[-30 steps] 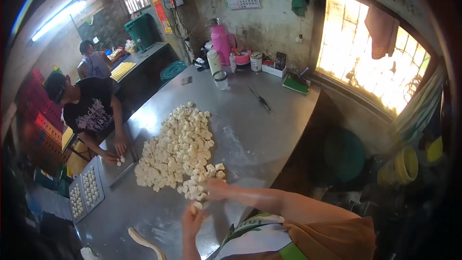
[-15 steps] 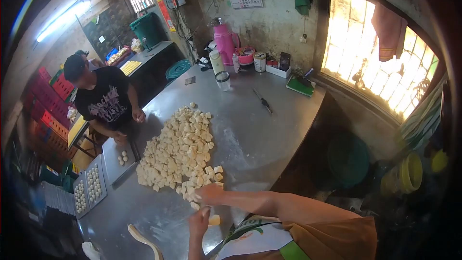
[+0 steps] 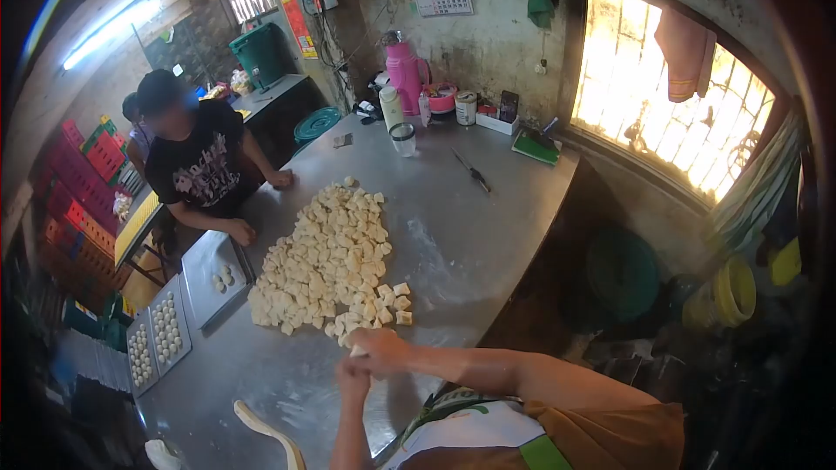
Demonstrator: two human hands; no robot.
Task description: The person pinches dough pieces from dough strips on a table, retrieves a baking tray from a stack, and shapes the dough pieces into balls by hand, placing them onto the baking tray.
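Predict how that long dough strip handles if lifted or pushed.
The dough strip would probably sag when lifted, since it lies in a loose curve. It may slide if pushed, as the tabletop looks smooth and shiny.

Dough [image 3: 326, 252] blocks ctr; room R of it on table [image 3: 470, 252], up to tool [image 3: 478, 177]. Cup [image 3: 403, 144] in way, upper ctr; strip [image 3: 266, 429] bottom L. Lower R dark, prob. tight by bucket [image 3: 733, 294].

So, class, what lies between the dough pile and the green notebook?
In the head view: a thin dark tool, nearer the green notebook, and pale smears, nearer the dough pile.
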